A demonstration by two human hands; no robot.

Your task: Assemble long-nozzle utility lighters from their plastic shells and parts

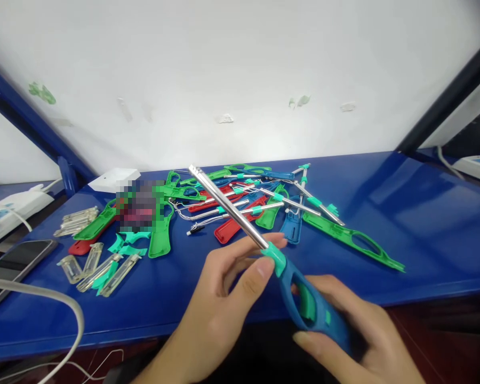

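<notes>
I hold an assembled long-neck lighter [304,298] above the near edge of the blue table [424,224]. It has a blue handle, a green trigger, a teal collar and a long metal tube [224,202] that points up and to the left. My right hand [356,336] is closed round the blue handle. My left hand [228,293] pinches the teal collar where the tube meets the handle, thumb and fingers closed on it.
A heap of green, blue and red lighter shells and metal tubes [248,197] lies mid-table. A long green shell [352,240] lies to the right. Clear plastic parts [100,266] and metal clips [76,221] lie left, beside a phone [12,264] and a white cable [64,309].
</notes>
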